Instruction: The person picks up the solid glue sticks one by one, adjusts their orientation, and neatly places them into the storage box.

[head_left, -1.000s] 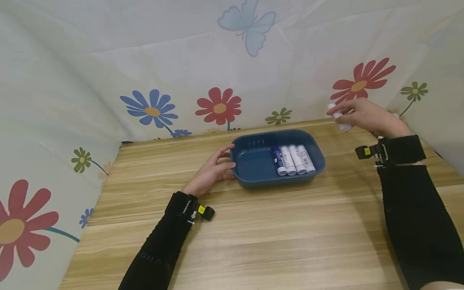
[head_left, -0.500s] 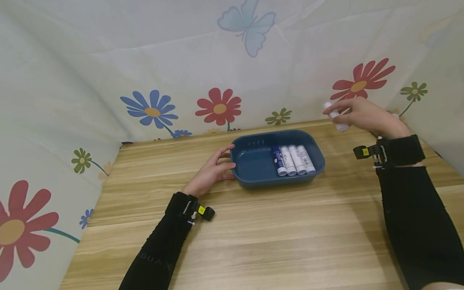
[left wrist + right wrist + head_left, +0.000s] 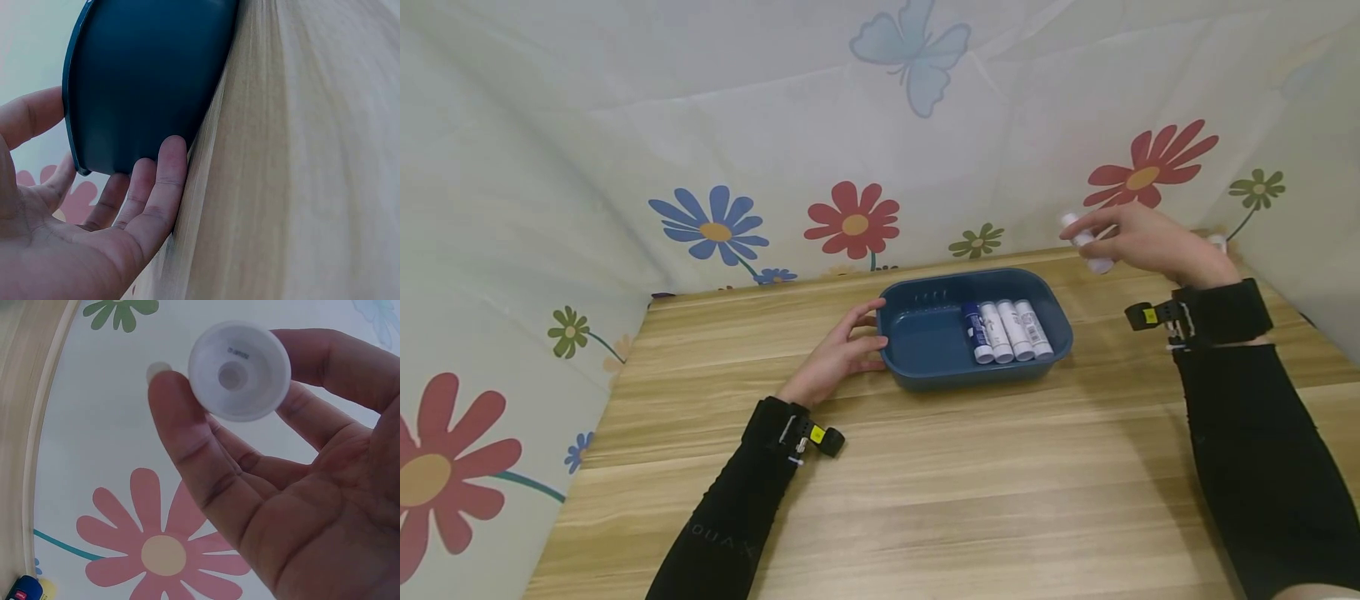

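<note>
In the head view, a dark blue plastic basket stands on the wooden table. Several glue sticks lie side by side in its right half: a blue one with a white end, then white ones. My left hand touches the basket's left end; the left wrist view has its fingertips against the outer wall. Above the table, right of the basket, my right hand pinches a white glue stick between thumb and fingers. Its round, hollow end faces the right wrist camera.
A small white-ended object stands behind my right wrist near the back right corner. At the lower left of the right wrist view a blue stick with a pale end shows in part. Flower-printed cloth encloses the table.
My right hand has moved slightly left toward the basket with the white glue stick, uncovering more of the white-ended object behind the wrist. The left hand and basket have stayed put.
</note>
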Demonstrator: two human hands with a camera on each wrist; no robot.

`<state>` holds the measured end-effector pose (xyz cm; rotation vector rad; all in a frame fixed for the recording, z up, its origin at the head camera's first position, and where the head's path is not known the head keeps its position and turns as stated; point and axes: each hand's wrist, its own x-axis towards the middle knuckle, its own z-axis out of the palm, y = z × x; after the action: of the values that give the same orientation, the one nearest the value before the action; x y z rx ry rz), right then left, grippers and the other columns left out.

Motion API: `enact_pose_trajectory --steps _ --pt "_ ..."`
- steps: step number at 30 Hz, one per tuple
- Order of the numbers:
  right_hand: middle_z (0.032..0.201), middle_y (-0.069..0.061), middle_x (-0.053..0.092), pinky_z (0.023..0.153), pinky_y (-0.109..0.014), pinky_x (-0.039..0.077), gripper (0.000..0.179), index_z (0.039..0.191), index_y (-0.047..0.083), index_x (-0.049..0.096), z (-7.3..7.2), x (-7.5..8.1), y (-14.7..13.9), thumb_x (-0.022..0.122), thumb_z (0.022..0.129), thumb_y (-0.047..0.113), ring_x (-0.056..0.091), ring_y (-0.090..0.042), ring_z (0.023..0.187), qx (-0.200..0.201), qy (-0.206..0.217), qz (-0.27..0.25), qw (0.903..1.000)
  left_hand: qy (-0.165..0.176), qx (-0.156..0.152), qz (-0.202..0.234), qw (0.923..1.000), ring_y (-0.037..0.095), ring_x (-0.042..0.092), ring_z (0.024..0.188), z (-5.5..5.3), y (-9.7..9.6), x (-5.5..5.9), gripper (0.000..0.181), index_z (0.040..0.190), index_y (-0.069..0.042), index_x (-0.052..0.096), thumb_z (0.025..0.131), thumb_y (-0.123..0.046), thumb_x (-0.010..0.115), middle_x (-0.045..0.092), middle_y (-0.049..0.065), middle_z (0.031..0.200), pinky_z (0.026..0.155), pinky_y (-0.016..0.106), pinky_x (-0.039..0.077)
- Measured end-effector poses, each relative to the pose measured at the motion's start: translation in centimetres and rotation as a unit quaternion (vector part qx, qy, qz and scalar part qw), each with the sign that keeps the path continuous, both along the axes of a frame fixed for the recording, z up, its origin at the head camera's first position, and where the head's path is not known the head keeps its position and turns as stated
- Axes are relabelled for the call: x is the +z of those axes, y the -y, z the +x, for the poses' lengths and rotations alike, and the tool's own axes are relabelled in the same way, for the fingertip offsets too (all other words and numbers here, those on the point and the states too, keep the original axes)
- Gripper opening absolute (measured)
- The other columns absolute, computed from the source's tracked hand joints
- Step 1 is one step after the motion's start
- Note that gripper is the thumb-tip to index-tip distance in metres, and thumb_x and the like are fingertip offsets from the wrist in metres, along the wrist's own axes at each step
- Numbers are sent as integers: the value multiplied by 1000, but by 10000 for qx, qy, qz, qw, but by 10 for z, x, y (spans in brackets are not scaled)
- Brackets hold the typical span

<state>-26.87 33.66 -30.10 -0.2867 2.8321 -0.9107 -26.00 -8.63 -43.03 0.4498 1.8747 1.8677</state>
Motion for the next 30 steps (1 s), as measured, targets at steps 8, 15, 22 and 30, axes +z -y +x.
enact_pose_trajectory --steps 8,15,22,30 --pt "135 -21 53 70 -25 51 40 135 11 58 0 1 3 60 98 24 55 -31 101 69 -50 104 9999 8 16 -4 10000 32 52 123 1 0 1 57 150 -30 34 99 -17 58 32 9 144 102 52 51" --pt "135 -22 53 72 -24 51 40 136 12 58 -1 0 4 60 97 25 55 -34 105 90 -67 147 9998 -5 15 -19 10000 32 52 123 1 0 1 58 150 -30 34 99 -18 58 32 9 144 100 50 52" --pt "135 -22 55 72 -22 52 40 134 10 59 1 2 9 61 97 22 56 -34 104 190 -150 161 9996 6 4 2 10000 33 53 123 1 0 0 58 150 -29 34 99 -18 58 32 9 144 102 52 51" --pt "133 -22 55 71 -22 52 39 134 11 59 2 5 10 61 97 23 56 -35 105 189 -178 175 9995 17 2 11 10000 33 53 123 0 0 0 57 149 -30 35 99 -18 58 32 9 144 102 53 50"
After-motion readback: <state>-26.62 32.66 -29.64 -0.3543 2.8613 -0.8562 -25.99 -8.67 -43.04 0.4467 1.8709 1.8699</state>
